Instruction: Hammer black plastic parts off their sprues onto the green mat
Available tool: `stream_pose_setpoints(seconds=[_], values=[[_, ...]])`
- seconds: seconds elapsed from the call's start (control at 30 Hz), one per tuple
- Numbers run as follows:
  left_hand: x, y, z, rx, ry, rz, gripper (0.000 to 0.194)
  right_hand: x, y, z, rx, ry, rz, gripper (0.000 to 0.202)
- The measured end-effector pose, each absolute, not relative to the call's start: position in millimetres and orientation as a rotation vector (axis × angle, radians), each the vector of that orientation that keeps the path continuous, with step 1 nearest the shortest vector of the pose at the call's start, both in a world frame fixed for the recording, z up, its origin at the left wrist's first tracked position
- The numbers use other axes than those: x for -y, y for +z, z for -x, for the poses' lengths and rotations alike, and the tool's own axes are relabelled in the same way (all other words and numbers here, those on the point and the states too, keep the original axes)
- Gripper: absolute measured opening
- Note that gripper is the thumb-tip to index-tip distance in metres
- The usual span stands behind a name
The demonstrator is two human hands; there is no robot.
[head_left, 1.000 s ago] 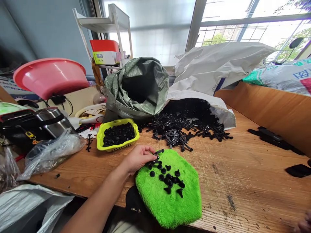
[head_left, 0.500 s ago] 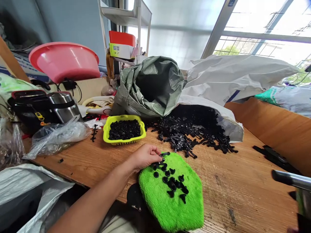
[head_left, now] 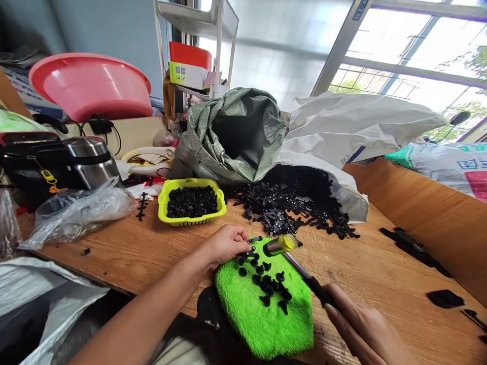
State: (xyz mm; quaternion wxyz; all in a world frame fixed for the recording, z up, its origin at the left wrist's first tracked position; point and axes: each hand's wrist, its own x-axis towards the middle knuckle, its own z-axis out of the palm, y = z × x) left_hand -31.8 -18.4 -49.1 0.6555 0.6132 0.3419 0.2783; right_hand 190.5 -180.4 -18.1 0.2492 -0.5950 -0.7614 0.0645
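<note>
My left hand [head_left: 230, 244] is pinched at the far left edge of a green fluffy cloth [head_left: 266, 329]. Its fingertips hold a small black plastic strip [head_left: 255, 239] with a rounded end, partly hidden by the fingers. My right hand [head_left: 359, 322] is wrapped around the dark grip of a hammer [head_left: 279, 245]. The hammer's metal shaft slants up to the left, and its yellow-tipped head hangs over the far part of the cloth, just right of my left fingers. Several black mushroom-shaped knobs [head_left: 268, 285] lie loose on the cloth.
Behind the cloth stands a yellow basket [head_left: 163, 208] of black knobs. A heap of black strips [head_left: 281, 205] spills from a white sack [head_left: 355, 203], beside an open grey-green sack [head_left: 205, 147]. Clear plastic bags [head_left: 83, 208] lie left, black pieces [head_left: 414, 248] right.
My right hand has come in from the right edge with the hammer, whose head is now beside my left fingers. The left hand keeps its pinch at the cloth's edge. The view has shifted slightly.
</note>
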Motion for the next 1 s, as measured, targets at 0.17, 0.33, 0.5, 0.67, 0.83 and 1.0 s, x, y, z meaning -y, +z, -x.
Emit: stream_pose_setpoints(seconds=[0.17,0.33,0.5,0.67,0.83,1.0], values=[[18.9,-48.5,31.7,-0.758,0.637,-1.423,0.013,174.0,-12.6,-180.9,2.097,0.043,1.618,0.029],[20.2,-49.3,31.9,-0.776,0.661,-1.486,0.011,176.3,-20.1,-180.7,2.102,0.107,1.7,0.027],[18.9,-52.4,32.3,-0.774,0.705,-1.553,0.012,178.3,-16.0,-174.6,2.071,0.14,1.726,0.025],[20.3,-49.6,32.0,-0.76,0.675,-1.494,0.011,178.0,-15.4,-174.2,2.098,0.175,1.644,0.029],[23.6,-43.1,31.3,-0.799,0.623,-1.382,0.014,178.0,-32.7,-179.7,2.035,0.163,1.645,0.04],[23.1,-41.5,31.4,-0.783,0.625,-1.316,0.016,183.8,-38.2,-181.6,1.939,0.213,1.705,0.037]])
